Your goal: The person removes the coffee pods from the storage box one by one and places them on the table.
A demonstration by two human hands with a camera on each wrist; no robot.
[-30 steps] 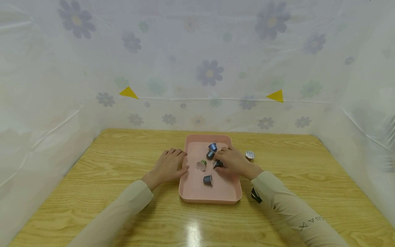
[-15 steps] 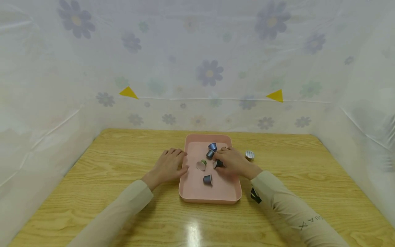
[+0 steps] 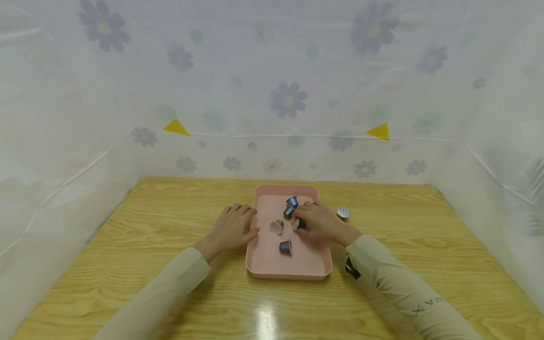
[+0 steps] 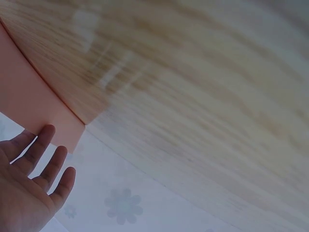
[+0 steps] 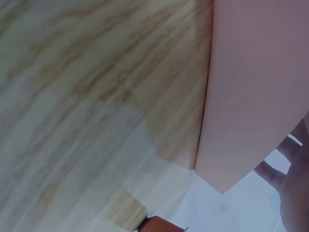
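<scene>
A shallow pink tray lies on the table with several coffee capsules in it. My right hand reaches over the tray's right side, thumb and index finger around a black coffee capsule whose pale rim faces left. Just beyond its fingertips are a blue capsule and a dark blue one. A green capsule and a dark grey one lie on their sides nearer the middle. My left hand rests at the tray's left rim; in the left wrist view its loosely extended fingers touch the pink wall.
Outside the tray, to its right, a capsule stands lid up on the wooden table; its brown side shows in the right wrist view. A flower-patterned sheet encloses the back and sides. A black strap hangs at the right cuff.
The black capsule at my right fingers has turned slightly, its rim showing more. My right hand has barely shifted, and my left hand stays at the tray's rim.
</scene>
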